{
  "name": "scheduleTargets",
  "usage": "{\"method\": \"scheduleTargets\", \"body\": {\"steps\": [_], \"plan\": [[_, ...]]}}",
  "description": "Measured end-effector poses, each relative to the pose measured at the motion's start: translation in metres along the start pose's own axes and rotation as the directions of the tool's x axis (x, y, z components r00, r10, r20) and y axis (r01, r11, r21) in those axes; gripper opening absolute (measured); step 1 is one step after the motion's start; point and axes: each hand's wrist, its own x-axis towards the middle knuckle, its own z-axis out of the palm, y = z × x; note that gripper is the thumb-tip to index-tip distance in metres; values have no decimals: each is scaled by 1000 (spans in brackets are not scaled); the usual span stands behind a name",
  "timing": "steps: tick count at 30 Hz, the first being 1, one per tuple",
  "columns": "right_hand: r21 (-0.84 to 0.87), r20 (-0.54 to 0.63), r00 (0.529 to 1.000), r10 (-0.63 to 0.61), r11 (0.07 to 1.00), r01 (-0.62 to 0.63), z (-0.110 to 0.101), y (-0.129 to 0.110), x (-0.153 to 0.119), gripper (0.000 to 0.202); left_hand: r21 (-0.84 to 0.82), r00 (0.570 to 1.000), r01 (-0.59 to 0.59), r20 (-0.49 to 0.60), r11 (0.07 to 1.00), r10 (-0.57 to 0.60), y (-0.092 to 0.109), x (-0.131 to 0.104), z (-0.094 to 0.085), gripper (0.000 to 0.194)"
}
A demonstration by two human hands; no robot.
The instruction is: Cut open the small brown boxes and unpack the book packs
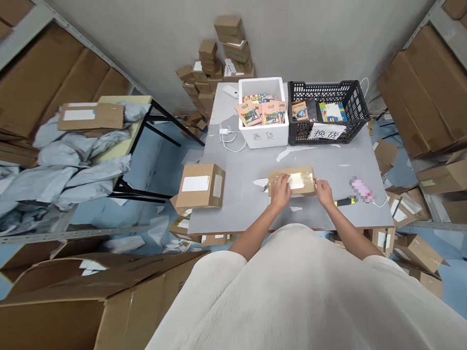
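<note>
A small taped cardboard box (pixel 306 173) with a white label lies at the front of the grey table. Laid over its left part, my left hand (pixel 281 191) grips it with bent fingers. My right hand (pixel 324 192) is closed at the box's right end; what its fingers pinch is too small to make out. A black and yellow utility knife (pixel 345 202) rests on the table to the right of that hand. Farther right is a blurred pink item (pixel 361 189) with a white cable. At the table's left stands a larger labelled cardboard box (pixel 197 186).
Behind the small box are a white foam bin (pixel 263 137) of booklets and a black plastic crate (pixel 322 139) with books. A charger (pixel 228 130) with cable lies left. Stacked boxes (pixel 233 52), parcel-laden shelves and a big open carton (pixel 137 304) surround the table (pixel 244 185).
</note>
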Motion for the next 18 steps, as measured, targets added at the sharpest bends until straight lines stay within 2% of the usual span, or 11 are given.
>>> {"method": "scheduleTargets", "body": {"steps": [1, 3, 4, 8, 11, 14, 18], "plan": [[38, 27, 997, -68, 997, 67, 7, -8, -2, 66, -27, 998, -52, 29, 998, 53, 9, -1, 1, 41], [85, 85, 976, -199, 978, 192, 22, -22, -6, 61, -39, 995, -97, 14, 995, 98, 23, -4, 1, 49], [88, 87, 975, -204, 976, 197, 29, -27, -7, 64, -29, 996, -94, -4, 995, 94, 27, -5, -1, 50], [72, 115, 992, -55, 996, 47, 53, -37, -11, 91, 86, 994, -68, -82, 994, 75, 26, -13, -26, 38], [112, 181, 983, -44, 993, 24, 62, -40, -13, 96, 147, 989, -49, -132, 988, 69, 19, -16, -46, 39], [106, 116, 987, -110, 989, 98, 59, -45, -11, 92, 205, 987, -55, -139, 977, 85, 18, -13, -52, 45], [15, 24, 979, -202, 979, 202, 34, -47, 0, 85, 289, 984, -100, -110, 952, 137, 23, -4, -36, 47]]}}
